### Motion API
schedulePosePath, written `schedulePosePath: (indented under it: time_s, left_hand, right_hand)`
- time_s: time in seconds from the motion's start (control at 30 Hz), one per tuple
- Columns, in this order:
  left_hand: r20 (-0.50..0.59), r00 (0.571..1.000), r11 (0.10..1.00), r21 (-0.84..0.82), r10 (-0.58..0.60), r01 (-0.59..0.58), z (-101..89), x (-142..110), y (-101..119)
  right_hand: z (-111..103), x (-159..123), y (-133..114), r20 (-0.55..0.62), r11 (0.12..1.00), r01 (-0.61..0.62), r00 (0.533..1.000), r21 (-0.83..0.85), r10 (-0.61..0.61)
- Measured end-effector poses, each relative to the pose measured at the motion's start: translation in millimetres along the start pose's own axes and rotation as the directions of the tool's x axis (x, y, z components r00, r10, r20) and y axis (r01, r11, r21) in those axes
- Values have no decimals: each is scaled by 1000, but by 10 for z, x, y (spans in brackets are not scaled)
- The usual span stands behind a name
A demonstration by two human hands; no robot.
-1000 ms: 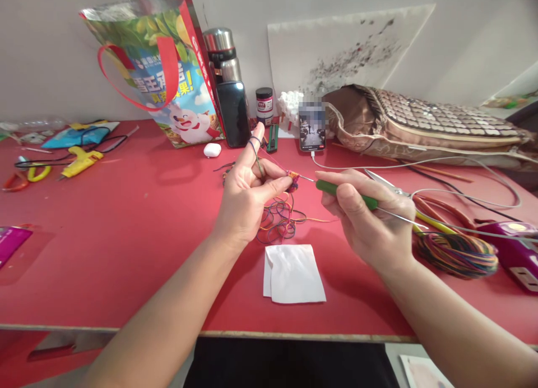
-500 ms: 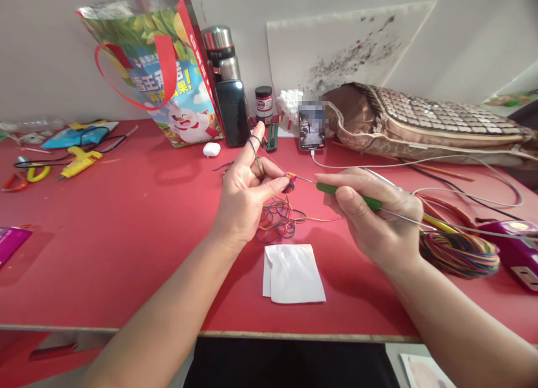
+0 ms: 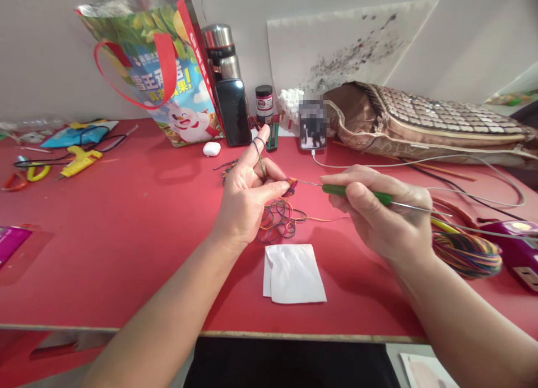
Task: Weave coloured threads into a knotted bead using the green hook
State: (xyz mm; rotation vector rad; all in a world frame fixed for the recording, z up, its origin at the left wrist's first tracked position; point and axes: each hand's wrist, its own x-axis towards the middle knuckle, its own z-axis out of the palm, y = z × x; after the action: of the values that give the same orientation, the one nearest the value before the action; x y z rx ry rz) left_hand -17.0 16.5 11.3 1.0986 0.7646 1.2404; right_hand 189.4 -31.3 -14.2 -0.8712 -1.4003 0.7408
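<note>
Between the thumb and fingers of my left hand [image 3: 247, 194] is a small piece of multicoloured crochet [image 3: 290, 187]. Yarn wraps around my raised left index finger and runs down to the piece. My right hand [image 3: 378, 217] is closed around the green handle of a crochet hook [image 3: 357, 194]. The hook's thin metal shaft reaches left to the crochet piece; its tip is too small to make out there. Loose multicoloured yarn [image 3: 281, 220] lies tangled on the table below my left hand. A wound yarn skein [image 3: 467, 254] sits right of my right wrist.
On the red table [image 3: 126, 236] lies a folded white paper [image 3: 295, 275] near the front edge. A shopping bag [image 3: 168, 74], a dark phone [image 3: 233, 112], a lit phone [image 3: 312, 127] and a brown bag [image 3: 420, 119] line the back. A yellow glue gun [image 3: 82, 161] lies left.
My right hand has moved a little to the right with the crochet hook, drawing its shaft away from the left fingers. The left hand has stayed almost in place.
</note>
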Motion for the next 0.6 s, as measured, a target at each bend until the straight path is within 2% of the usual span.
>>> schedulePosePath:
  time_s: [0.17,0.33,0.6]
  left_hand:
    - [-3,1000,1000,-20,15,-15,18,-8,-7]
    - [19,998,997,32,64,-65,9,-31,-14]
    - [36,993,991,62,113,-115,-4,-6,-75]
  right_hand:
    - [-13,8,-8,-19,998,-48,999,51,49]
    - [44,38,-39,-75,979,-105,990,177,119]
    - [81,56,-67,-116,964,-109,983,243,141]
